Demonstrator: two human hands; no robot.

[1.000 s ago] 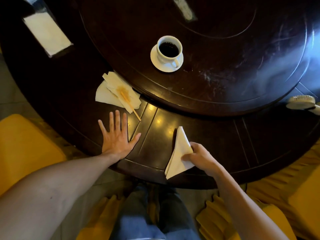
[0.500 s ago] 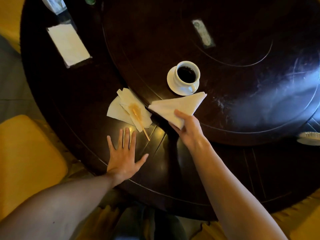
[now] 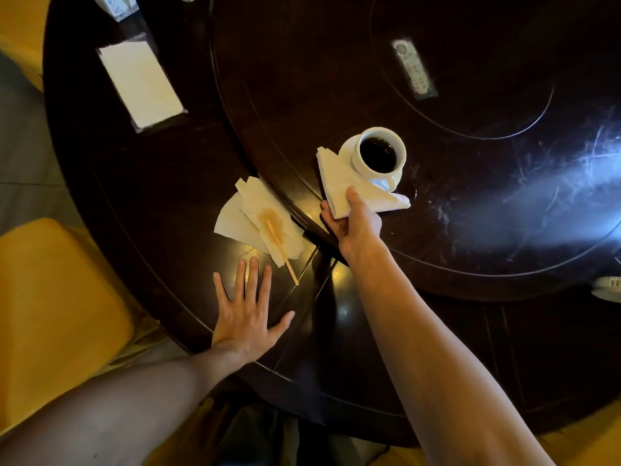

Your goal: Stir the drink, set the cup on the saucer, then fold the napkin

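Observation:
A white cup (image 3: 379, 153) of dark drink stands on its white saucer (image 3: 346, 151) on the dark raised turntable. My right hand (image 3: 353, 220) grips a folded white napkin (image 3: 339, 186) by its near edge. The napkin lies against the near left side of the saucer and covers part of it. A wooden stirrer (image 3: 280, 250) rests on a stained, crumpled napkin (image 3: 255, 216) on the table's outer ring. My left hand (image 3: 247, 311) lies flat on the table with fingers spread, just below the stirrer's tip.
A white napkin stack in a dark holder (image 3: 141, 84) stands at the back left. A small label (image 3: 413, 68) lies on the turntable (image 3: 470, 230). Yellow chair cushions (image 3: 50, 297) flank the table. A pale object (image 3: 608, 287) sits at the right edge.
My right hand carried the folded napkin from the near table edge up to the saucer and laid it beside the cup. My left hand stayed flat.

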